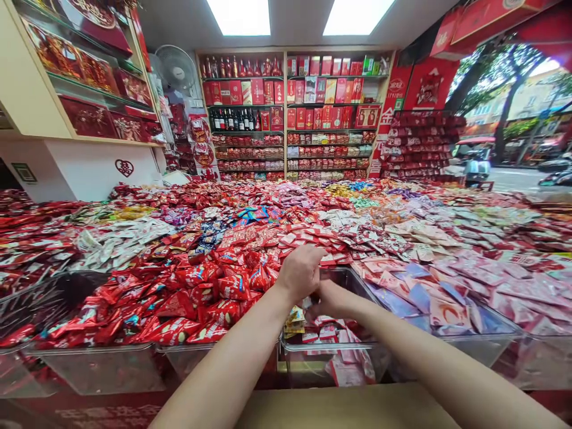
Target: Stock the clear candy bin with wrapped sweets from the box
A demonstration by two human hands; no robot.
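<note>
My left hand [300,273] is closed in a loose fist over a clear plastic bin [330,347] at the middle of the counter. Just below and to its right, my right hand [329,299] has its fingers curled inward, almost touching the left. Whatever is between the fingers of either hand is hidden. Under the hands lie pink and red wrapped sweets [351,364] and a small yellow packet [295,320]. Shiny red candy packets [232,286] are heaped left of my left wrist.
To the right, another clear bin holds pale pink and lilac packets [442,298]. Heaps of wrapped sweets [250,214] cover the counter behind. A dark wire basket [49,304] is at left. A cardboard surface [348,408] is nearest me. Stocked shelves [286,119] line the back wall.
</note>
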